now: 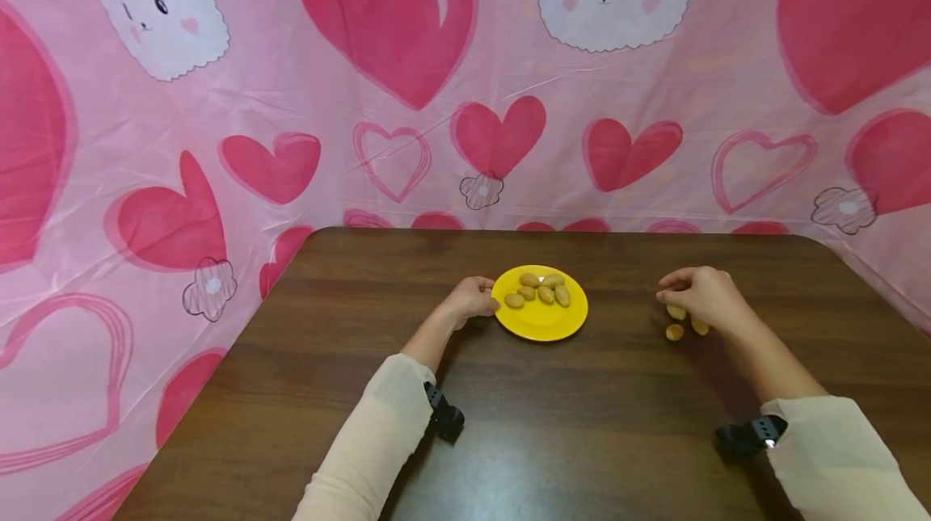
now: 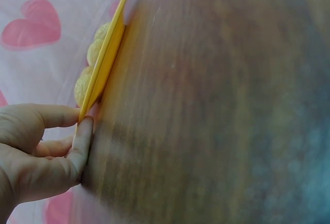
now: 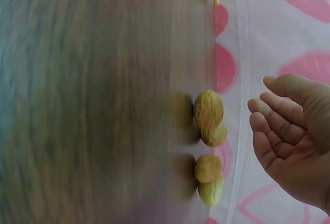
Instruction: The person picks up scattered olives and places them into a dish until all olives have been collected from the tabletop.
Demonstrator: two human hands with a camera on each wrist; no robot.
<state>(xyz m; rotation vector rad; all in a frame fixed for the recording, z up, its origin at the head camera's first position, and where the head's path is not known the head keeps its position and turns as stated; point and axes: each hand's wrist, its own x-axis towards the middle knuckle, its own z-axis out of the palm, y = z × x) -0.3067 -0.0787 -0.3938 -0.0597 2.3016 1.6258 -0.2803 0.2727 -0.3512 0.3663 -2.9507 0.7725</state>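
We count at least 6 nut-like pieces (image 1: 545, 295) on the yellow plate (image 1: 541, 327) our left hand (image 1: 471, 299) pinches; 4 others (image 3: 209, 109) still lie off it, near our empty, loosely curled right hand (image 1: 707, 295).

The left hand (image 2: 44, 154) pinches the edge of a yellow plate (image 2: 110, 54). Rounded tan pieces (image 2: 83, 87) sit on it beyond the fingers (image 2: 61, 116); a brown table (image 2: 180, 105) spreads beside the hand.

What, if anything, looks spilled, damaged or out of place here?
Nothing stands out. The yellow plate looks whole, its rim held by the left hand, with walnut-like pieces inside. The loose pieces on the table below the right hand sit clustered, so they don't look spilled.
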